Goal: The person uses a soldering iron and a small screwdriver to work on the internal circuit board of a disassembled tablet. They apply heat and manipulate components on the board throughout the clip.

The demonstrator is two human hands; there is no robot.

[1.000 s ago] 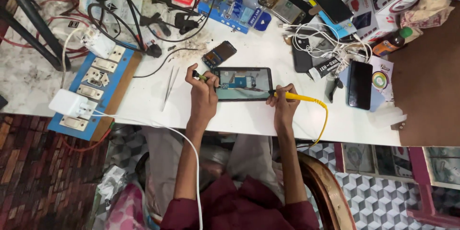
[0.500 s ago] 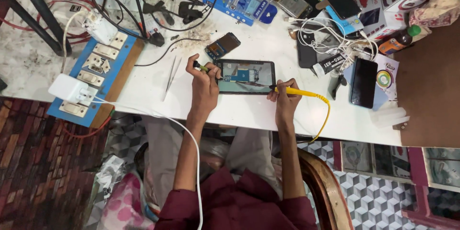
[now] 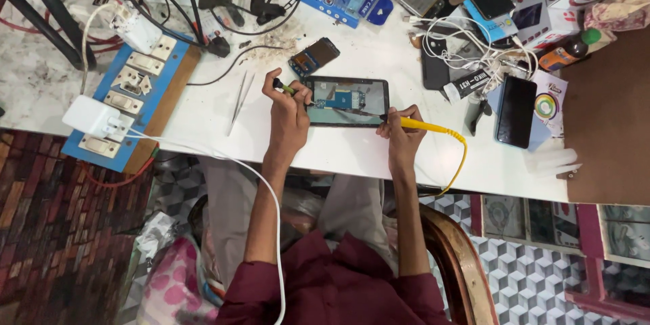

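An opened phone (image 3: pixel 347 100), its back off and boards exposed, is lain between the two hands on the white table (image 3: pixel 352 156). The left hand (image 3: pixel 288 112) is closed around a small green-handled tool (image 3: pixel 286 86) at the phone's left edge; the right hand (image 3: pixel 401 132) is closed on a yellow-corded probe (image 3: pixel 423 124) touching its right side. The work is judged mid-way: opened, not reassembled. Tweezers (image 3: pixel 238 98) are left of the left hand; a second dark phone (image 3: pixel 516 110) and tangled white cables (image 3: pixel 474 54) are crowded beyond the right hand
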